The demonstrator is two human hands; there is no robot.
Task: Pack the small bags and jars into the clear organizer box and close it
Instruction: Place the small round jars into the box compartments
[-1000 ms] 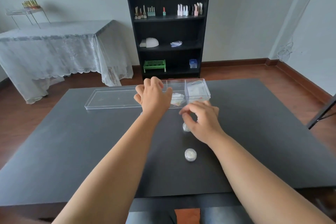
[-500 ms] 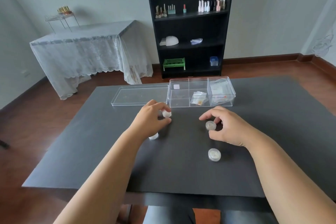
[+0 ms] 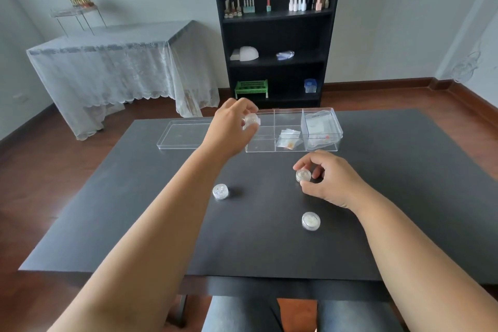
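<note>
The clear organizer box (image 3: 336,140) stands open at the far middle of the dark table, with small bags (image 3: 289,139) in its middle and right compartments. Its clear lid (image 3: 183,135) lies flat to the left of it. My left hand (image 3: 231,129) holds a small clear jar (image 3: 252,119) above the box's left compartment. My right hand (image 3: 327,179) pinches a second jar (image 3: 303,175) just above the table in front of the box. Two more jars rest on the table: one at the left (image 3: 220,191), one nearer me (image 3: 310,220).
The dark table (image 3: 134,224) has its front edge close to my knees. Behind it stand a black bookshelf (image 3: 275,32) with bottles and a lace-covered side table (image 3: 107,62) at the left. Wooden floor surrounds the table.
My left hand has lifted its jar from the table up to the box's left compartment. The right hand still grips its jar in about the same spot. The camera shifted slightly.
</note>
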